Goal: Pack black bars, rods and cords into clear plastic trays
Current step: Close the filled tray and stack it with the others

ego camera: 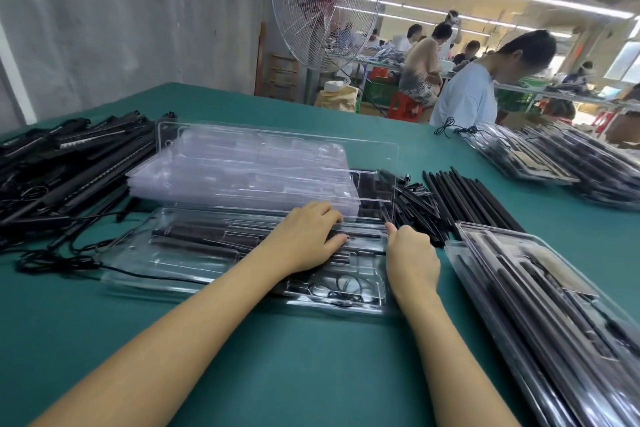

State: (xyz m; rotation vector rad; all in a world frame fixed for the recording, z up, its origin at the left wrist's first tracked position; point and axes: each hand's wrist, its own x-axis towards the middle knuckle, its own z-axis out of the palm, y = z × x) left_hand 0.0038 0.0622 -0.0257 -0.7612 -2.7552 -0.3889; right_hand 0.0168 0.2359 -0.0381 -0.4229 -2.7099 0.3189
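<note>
— How do the fingers lie?
— The left hand (308, 239) has its fingers nearly straight and slightly apart, pressing on the black bars (201, 234) in the open tray (166, 263); the right hand (412, 260) curls its fingers under, thumb up at the lid (377, 191) corner; whether they pinch anything, I cannot tell.
— And around that tray?
— A coiled cord (343, 286) sits in its near right compartment; empty trays (242, 170) are stacked just behind it; loose rods (474, 198) lie to its right.
</note>
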